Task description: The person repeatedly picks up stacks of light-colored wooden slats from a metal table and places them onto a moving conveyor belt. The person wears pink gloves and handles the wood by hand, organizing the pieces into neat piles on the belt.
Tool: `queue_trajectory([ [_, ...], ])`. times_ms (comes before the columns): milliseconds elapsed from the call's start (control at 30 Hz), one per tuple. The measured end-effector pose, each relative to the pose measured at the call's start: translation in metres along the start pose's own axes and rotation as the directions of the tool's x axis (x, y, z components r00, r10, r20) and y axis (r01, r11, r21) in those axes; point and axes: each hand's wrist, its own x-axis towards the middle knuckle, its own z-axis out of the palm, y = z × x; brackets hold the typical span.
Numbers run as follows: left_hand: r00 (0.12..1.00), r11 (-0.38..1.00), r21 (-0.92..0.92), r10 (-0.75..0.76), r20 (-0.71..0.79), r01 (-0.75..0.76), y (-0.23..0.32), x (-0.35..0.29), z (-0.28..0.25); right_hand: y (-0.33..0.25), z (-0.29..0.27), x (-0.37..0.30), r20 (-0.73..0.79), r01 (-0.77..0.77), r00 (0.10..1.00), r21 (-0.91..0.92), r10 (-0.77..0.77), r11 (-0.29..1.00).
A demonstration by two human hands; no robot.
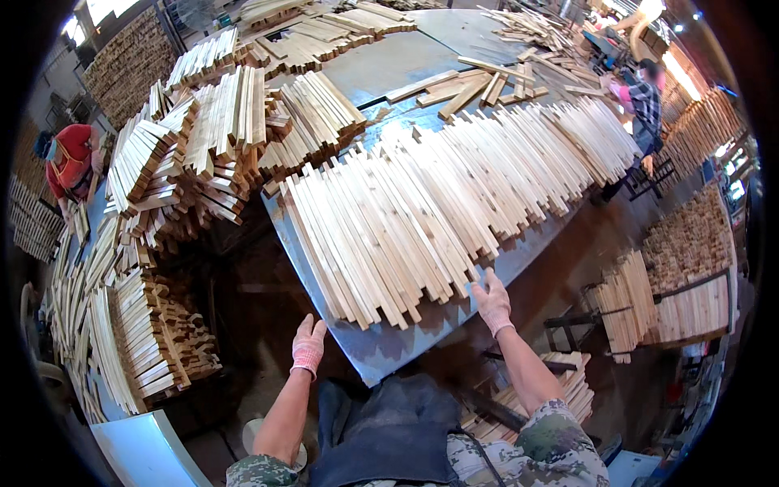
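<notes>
from my end of the feed, nearest first: the left hand (309, 341) hangs just off the left edge of the table (369, 357), empty, fingers extended and only slightly parted, pointing up and away. the right hand (492, 305) is empty too, fingers loosely spread and thumb apart.

the relation i'd judge by is this: the row of wooden strips (414, 215) lies flat on the table just beyond the hands, and the right hand is clearly nearer, its fingertips right by the strips' near ends. i cannot tell whether they touch. from the left fingers the closest strips lie ahead and to the right, with a gap between. each strip's long axis runs away from me, far end leaning left, while the row itself stretches off to the far right.

past the row, loose wooden pieces (462, 88) lie crisscrossed, with stacked strips (223, 122) to the left. farther off, a co-worker in a checked shirt (646, 104) stands at the right.
</notes>
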Motion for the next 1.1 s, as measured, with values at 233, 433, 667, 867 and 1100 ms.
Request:
queue_trajectory([
  [233,0.995,0.883,0.459,-0.078,-0.056,0.095,0.063,0.104,0.032,-0.07,0.043,0.17,0.259,0.085,0.964,-0.068,-0.065,0.994],
  [433,0.981,0.87,0.454,-0.148,-0.128,0.191,0.113,0.145,0.05,-0.116,0.094,0.231,0.405,0.124,0.914,-0.218,-0.025,0.968],
  [667,0.944,0.958,-0.146,-0.272,-0.186,0.247,0.161,0.13,0.056,-0.134,0.106,0.243,0.374,0.089,0.926,-0.349,0.052,0.933],
  [867,0.965,0.645,-0.754,-0.256,-0.057,0.127,0.137,0.138,0.066,-0.127,0.12,0.25,0.306,0.095,0.952,-0.342,0.015,0.935],
  [1100,0.968,0.613,-0.775,-0.252,-0.011,0.151,0.143,0.092,0.058,-0.104,0.103,0.213,0.291,0.131,0.955,-0.263,-0.051,0.956],
])
